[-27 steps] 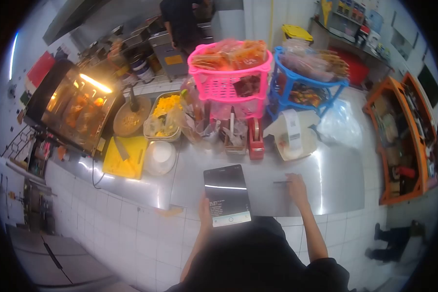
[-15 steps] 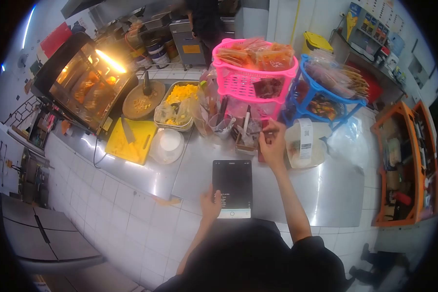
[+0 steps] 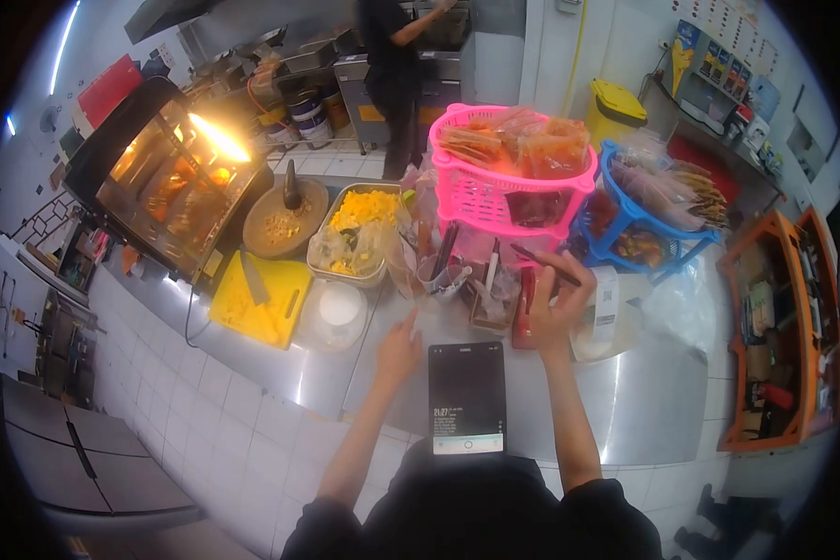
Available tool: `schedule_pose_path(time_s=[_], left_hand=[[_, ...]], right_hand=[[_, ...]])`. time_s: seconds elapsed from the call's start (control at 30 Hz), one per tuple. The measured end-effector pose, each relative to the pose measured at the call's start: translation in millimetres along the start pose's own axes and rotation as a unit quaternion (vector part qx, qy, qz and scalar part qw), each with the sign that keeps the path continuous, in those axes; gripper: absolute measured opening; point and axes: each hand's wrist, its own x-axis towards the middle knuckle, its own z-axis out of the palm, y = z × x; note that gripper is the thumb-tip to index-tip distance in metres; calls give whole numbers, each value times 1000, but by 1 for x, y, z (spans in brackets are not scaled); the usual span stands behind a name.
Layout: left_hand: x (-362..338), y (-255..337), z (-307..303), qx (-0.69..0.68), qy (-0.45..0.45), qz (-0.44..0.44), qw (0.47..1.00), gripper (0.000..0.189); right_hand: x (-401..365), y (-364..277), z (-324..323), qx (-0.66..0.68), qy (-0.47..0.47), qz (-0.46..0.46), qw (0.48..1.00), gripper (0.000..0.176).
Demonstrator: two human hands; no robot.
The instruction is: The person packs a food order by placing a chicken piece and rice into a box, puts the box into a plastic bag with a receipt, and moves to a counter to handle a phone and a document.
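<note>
right hand [image 3: 558, 303] grips a pen [image 3: 546, 264] before the pink basket [image 3: 513, 196], center right; left hand [image 3: 399, 350], released, nears the tablet [image 3: 467, 397].

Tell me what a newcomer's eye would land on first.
Probably the pink basket, heaped with bagged food, at the steel counter's far side. Next, the brightly lit food warmer at the left end, then the yellow cutting board near it, a knife on top.
</note>
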Motion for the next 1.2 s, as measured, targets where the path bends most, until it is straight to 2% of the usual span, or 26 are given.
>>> schedule_pose_path(time_s=[0.07, 0.1, 0.17, 0.23, 0.27, 0.33, 0.4, 0.47, 0.5, 0.53, 0.6, 0.63, 0.67, 0.73, 0.77, 0.83, 0.87, 0.93, 1.03, 1.1, 1.13, 1.17, 1.2], left_hand=[[27, 19, -2, -85, 14, 40, 995, 42], [35, 20, 5, -86, 14, 42, 995, 42], [54, 15, 26, -100, 115, 121, 981, 39], [66, 12, 42, -117, 140, 141, 973, 35], [67, 10, 49, -133, 161, 157, 965, 32], [66, 19, 50, -151, 153, 136, 967, 29], [62, 26, 53, -169, 146, 111, 968, 25], [60, 29, 56, -218, 156, 102, 958, 26], [59, 30, 55, -214, 167, 100, 957, 26], [58, 31, 55, -233, 158, 79, 956, 28], [52, 28, 58, -252, 160, 54, 953, 30], [53, 23, 61, -232, 163, 58, 957, 31], [55, 17, 65, -213, 166, 61, 961, 32], [56, 13, 65, -189, 183, 76, 962, 34], [55, 11, 67, -167, 190, 93, 963, 36], [54, 10, 67, -174, 188, 96, 962, 39], [55, 9, 65, -180, 182, 104, 961, 42], [52, 10, 63, -182, 183, 98, 961, 44], [39, 9, 62, -175, 198, 87, 960, 47], [26, 24, 55, -121, 293, 75, 945, 45], [17, 35, 54, -167, 314, 33, 934, 44], [9, 50, 55, -211, 337, -13, 918, 43], [-2, 72, 52, -217, 310, -3, 926, 43]], right_hand=[[11, -12, 1, 3, -5, -7, 1000, 39], [13, -16, 3, 33, 7, -4, 999, 39], [8, -17, 1, 64, 21, -3, 998, 39], [-10, -5, -4, 36, 4, 72, 997, 41], [-19, 0, -5, 40, 4, 67, 997, 41], [-39, 13, -5, 21, -35, 201, 979, 45], [-64, 38, -1, 50, -37, 199, 978, 46], [-82, 51, 2, -103, -95, 192, 971, 47], [-79, 40, 5, -83, -111, 226, 964, 48], [-82, 40, 9, -74, -115, 221, 966, 48], [-92, 49, 13, -230, -192, 111, 948, 50], [-99, 59, 21, -153, -192, 133, 960, 52], [-107, 67, 23, -146, -195, 126, 962, 52], [-109, 64, 26, -134, -210, 183, 951, 53], [-107, 67, 28, -131, -214, 179, 951, 53], [-96, 64, 29, -106, -240, 334, 905, 58], [-95, 64, 30, -106, -243, 337, 903, 58], [-97, 71, 30, -87, -213, 161, 960, 66], [-108, 76, 19, -28, -228, 186, 955, 72], [-105, 54, -3, -9, -216, 164, 962, 66], [-107, 44, -20, -34, -195, 188, 962, 66], [-107, 37, -37, -33, -166, 162, 972, 63], [-104, 33, -56, -32, -140, 130, 981, 61]])
